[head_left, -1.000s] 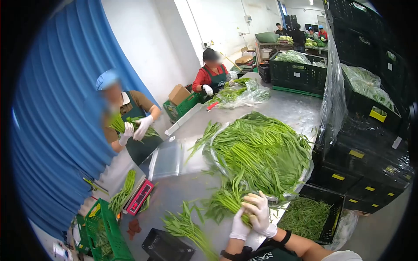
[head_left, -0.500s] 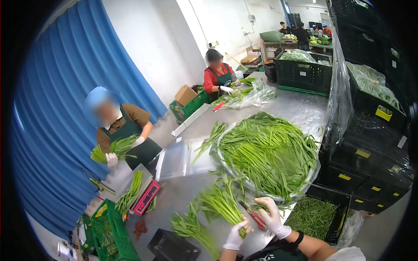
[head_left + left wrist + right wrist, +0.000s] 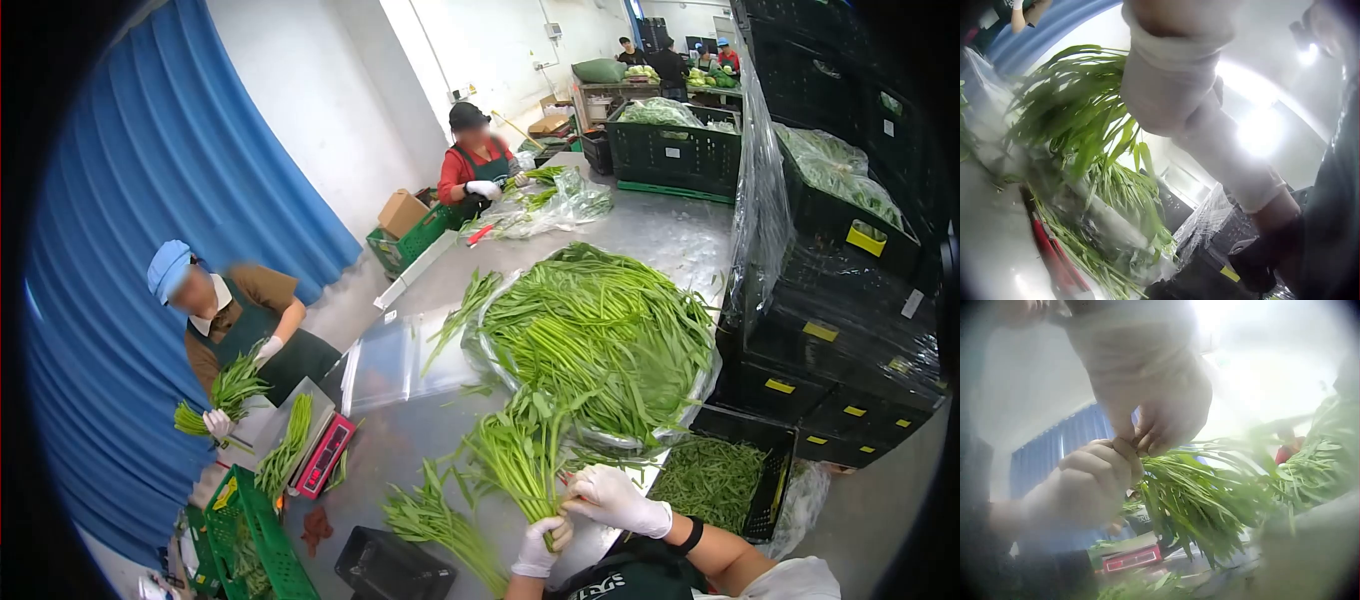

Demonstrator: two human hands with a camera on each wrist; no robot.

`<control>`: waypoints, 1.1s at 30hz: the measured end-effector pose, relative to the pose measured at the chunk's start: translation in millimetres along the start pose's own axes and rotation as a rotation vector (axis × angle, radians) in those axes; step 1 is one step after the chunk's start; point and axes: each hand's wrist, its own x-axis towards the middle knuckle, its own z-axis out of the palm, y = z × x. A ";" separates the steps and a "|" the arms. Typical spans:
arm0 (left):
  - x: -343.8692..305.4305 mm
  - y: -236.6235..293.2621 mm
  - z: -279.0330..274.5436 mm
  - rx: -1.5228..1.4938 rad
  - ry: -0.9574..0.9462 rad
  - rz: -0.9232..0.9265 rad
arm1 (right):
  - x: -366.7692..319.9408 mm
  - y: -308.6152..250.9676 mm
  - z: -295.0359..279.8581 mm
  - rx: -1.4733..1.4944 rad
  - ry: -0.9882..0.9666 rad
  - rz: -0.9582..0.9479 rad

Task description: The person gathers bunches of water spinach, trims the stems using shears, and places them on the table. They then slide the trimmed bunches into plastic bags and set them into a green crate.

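Note:
A bunch of water spinach (image 3: 520, 455), long green stems with narrow leaves, fans out above the metal table. My gloved left hand (image 3: 545, 545) grips it low, round the stem ends. Close against it is my gloved right hand (image 3: 620, 498), thumb and fingertips pinching at the cut ends, as the right wrist view (image 3: 1163, 406) shows. What lies between those fingertips is mostly hidden. Red-handled scissors (image 3: 1057, 262) lie on the table below the hands. Beyond the bunch, a big heap of water spinach (image 3: 610, 345) fills an opened plastic bag.
Loose stems (image 3: 445, 520) and a black bin (image 3: 392, 566) sit to the left. Farther left are a red scale (image 3: 325, 455) bearing greens and a green crate (image 3: 255, 540). A black crate of greens (image 3: 715, 485) stands at right, below stacked crates (image 3: 830, 370). Two people work across the table.
My right hand left the stem ends, was apart beside the scissors half a second ago, and is back at them now. The bunch stands more upright. The person at left has lowered their bunch.

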 end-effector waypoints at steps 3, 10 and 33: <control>-1.2 -6.8 9.5 -0.065 -0.005 -0.008 | -11.3 -10.4 -14.4 -0.161 -0.002 -0.031; -5.7 14.2 46.0 -0.261 -0.215 0.135 | -54.3 11.4 -2.7 0.268 0.442 0.229; -4.0 17.8 2.5 0.399 0.051 0.317 | 16.3 19.4 30.9 -0.067 -0.309 0.486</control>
